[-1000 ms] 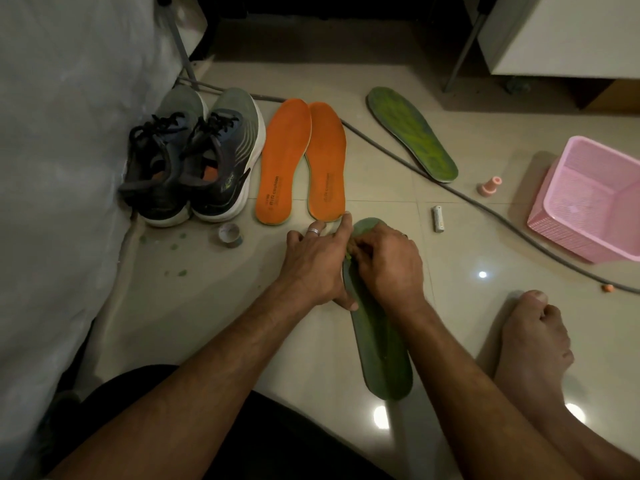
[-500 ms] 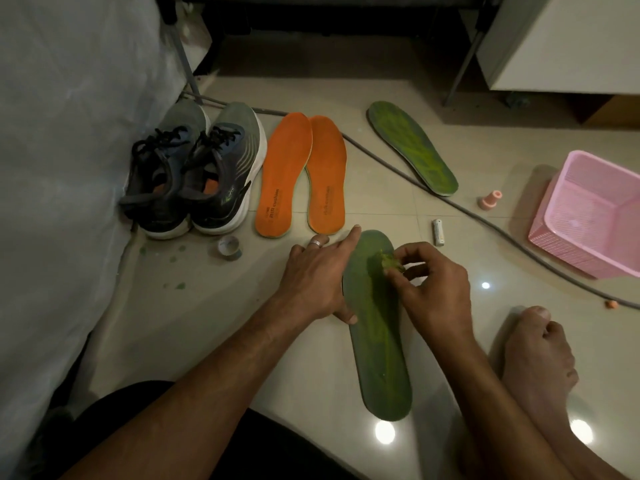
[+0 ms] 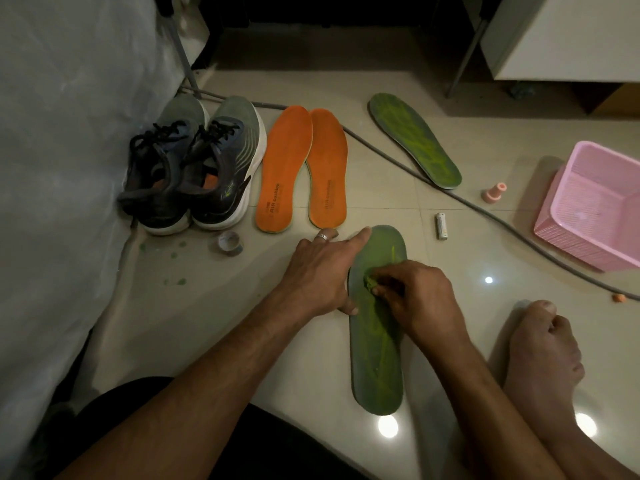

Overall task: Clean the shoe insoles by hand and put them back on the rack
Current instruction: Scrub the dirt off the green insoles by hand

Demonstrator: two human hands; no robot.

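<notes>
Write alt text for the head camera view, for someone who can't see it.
A person sitting on a tiled floor steadies a green insole with the left hand while the right hand pinches a green wad against it. Beyond lie two orange insoles, another green insole, grey sneakers and a pink basket.

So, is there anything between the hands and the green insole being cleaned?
Nothing visible. The left hand rests flat on the near green insole, and the right hand pinches a small green wad against its surface.
</notes>
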